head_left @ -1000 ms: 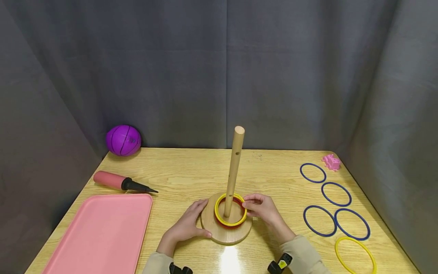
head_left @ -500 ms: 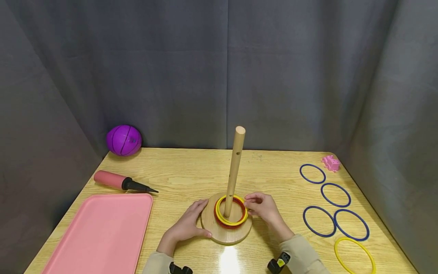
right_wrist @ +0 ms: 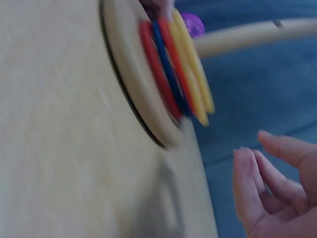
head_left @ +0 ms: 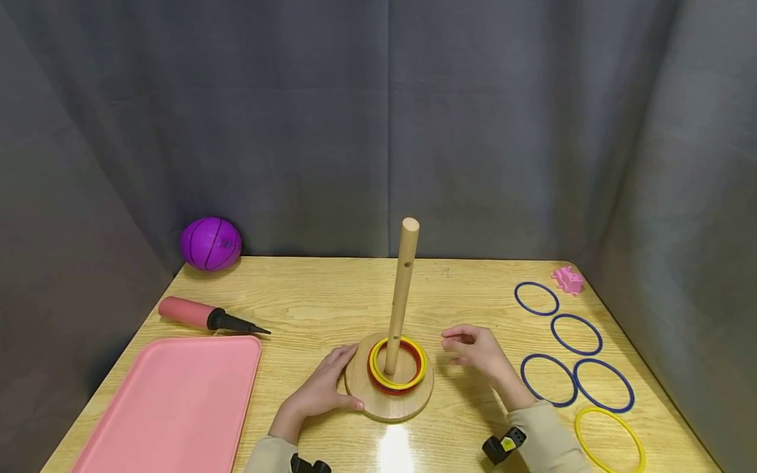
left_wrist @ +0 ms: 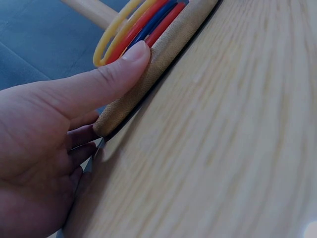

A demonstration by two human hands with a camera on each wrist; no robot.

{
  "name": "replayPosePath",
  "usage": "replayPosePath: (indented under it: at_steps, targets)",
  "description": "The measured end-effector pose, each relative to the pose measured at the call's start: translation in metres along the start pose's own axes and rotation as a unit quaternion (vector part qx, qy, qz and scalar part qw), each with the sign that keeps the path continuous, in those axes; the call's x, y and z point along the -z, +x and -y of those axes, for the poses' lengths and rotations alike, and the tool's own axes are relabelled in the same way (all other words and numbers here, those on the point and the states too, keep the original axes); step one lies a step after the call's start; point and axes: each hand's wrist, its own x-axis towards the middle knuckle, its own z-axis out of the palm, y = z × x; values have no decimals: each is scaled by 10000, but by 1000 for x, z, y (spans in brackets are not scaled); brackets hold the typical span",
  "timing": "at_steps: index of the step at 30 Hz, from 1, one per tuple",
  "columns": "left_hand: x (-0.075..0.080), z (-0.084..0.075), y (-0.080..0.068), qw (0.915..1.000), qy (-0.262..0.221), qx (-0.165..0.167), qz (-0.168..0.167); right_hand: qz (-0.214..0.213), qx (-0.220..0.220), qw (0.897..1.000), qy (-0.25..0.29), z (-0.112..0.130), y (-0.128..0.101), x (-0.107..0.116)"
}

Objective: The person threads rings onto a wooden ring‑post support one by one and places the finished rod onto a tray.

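A wooden peg (head_left: 401,295) stands upright on a round wooden base (head_left: 387,406) near the table's middle. Yellow, red and blue rings (head_left: 397,376) lie stacked on the base around the peg; the stack of rings (right_wrist: 178,74) shows edge-on in the right wrist view. My left hand (head_left: 322,389) rests against the base's left rim, and the thumb (left_wrist: 99,84) presses on the rim of the base (left_wrist: 163,54). My right hand (head_left: 476,349) hovers just right of the base, fingers loosely curled and holding nothing.
Several blue rings (head_left: 559,355) and one yellow ring (head_left: 610,439) lie flat at the table's right. A pink tray (head_left: 171,407) sits front left, a pink pump (head_left: 201,315) behind it, a purple ball (head_left: 211,244) at the back left, a small pink toy (head_left: 569,280) back right.
My right hand has let go of the yellow ring, which now lies on the stack, and has drawn back to the right. The left hand stays on the base.
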Motion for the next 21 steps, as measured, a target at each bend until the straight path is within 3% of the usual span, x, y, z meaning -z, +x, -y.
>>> replayPosePath:
  at_steps: [8, 21]
  targets:
    - [0, -1, -1, 10000, -20, 45, -1, 405, 147, 9968, -679, 3, -6, 42]
    - [0, 1, 0, 10000, 23, -9, 1, 421, 128, 9890, -1412, -18, -14, 100]
